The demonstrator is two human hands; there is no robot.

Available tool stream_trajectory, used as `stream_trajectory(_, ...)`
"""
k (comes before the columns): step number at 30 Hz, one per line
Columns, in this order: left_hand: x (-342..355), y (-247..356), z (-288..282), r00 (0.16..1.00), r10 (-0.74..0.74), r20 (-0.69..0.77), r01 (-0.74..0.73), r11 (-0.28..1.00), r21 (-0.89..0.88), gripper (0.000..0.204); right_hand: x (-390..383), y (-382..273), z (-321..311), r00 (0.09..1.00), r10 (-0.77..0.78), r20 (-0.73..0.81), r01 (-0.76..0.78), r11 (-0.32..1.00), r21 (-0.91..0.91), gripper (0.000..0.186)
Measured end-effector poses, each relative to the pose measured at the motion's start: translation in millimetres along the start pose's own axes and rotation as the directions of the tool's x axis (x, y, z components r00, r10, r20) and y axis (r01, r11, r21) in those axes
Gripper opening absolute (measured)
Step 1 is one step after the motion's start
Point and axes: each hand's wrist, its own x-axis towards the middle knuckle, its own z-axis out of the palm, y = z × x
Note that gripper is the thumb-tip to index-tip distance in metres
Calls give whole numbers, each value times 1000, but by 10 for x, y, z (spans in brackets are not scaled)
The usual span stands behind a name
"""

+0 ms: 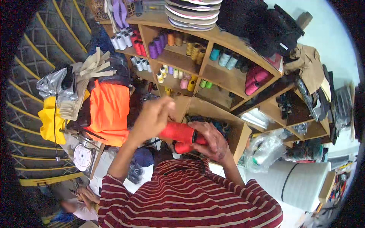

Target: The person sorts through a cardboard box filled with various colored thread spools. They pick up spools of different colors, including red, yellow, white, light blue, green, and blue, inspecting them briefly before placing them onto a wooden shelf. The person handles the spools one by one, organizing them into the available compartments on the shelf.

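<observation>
In front of my chest, my right hand [211, 140] wraps round the end of a large red thread spool [176, 130] lying on its side. A second red spool [183, 147] shows just below it, partly hidden behind the first and by my fingers. My left hand [155, 113] is raised at the spool's left end, its fingers curled together. Whether a thread end is pinched in them is too small to tell. Behind the hands stands an open cardboard box [238, 142] with dark spools inside.
A wooden shelf [167, 62] ahead holds thread spools in many colours. Orange cloth [110, 108] hangs at the left beside yellow cloth [51, 117]. A wrapped white foam roll [291, 182] lies at right, near clear plastic bags [266, 150]. Another person [85, 201] is at lower left.
</observation>
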Motion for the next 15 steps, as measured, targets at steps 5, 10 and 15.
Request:
stream_trajectory(5, -6, -78, -200, 972, -233, -39, 209, 925, -317, 38, 34, -34, -4, 986, 130, -101, -106, 972, 210, 61)
stream_trajectory(10, -69, 56, -161, 965, -47, -260, -61, 918, -391, 24, 97, -100, 164, 923, 348, -163, -226, 835, 501, 60)
stream_trajectory(15, -156, 109, -365, 928, 363, -81, -355, 930, 93, 35, 223, -140, 274, 867, 476, -148, -344, 786, 514, 56)
